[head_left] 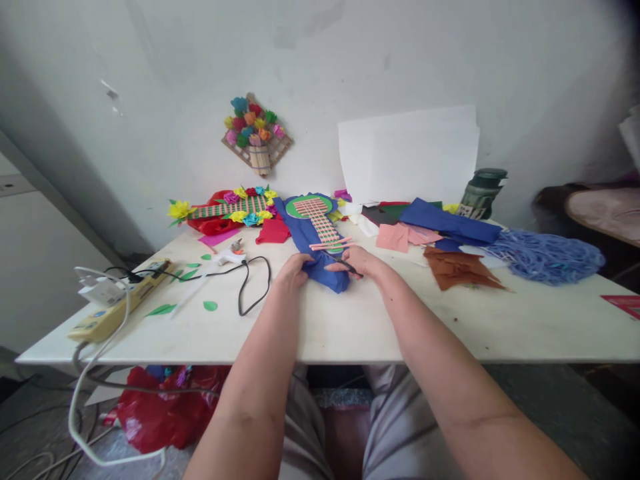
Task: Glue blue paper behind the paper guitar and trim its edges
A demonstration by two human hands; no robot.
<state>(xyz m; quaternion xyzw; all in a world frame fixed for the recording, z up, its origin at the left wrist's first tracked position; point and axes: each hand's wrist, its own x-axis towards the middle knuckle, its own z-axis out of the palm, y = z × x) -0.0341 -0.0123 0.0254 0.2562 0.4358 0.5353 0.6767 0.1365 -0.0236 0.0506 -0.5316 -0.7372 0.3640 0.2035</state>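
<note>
A blue paper piece (306, 235) lies on the white table (350, 320) with a green disc and a woven lattice of pink strips (320, 223) on top. My left hand (293, 270) grips the near left end of the blue paper. My right hand (363, 261) holds dark scissors (345, 265) at the paper's near right edge, just below loose pink strips (330, 245).
A white glue gun (227, 257) with a black cord, a yellow power strip (117, 303) and green paper leaves lie to the left. Paper flowers (230, 208), coloured sheets, brown paper (457, 267), blue netting (547, 257) and a green jar (483, 192) crowd the back. A red bag sits under the table.
</note>
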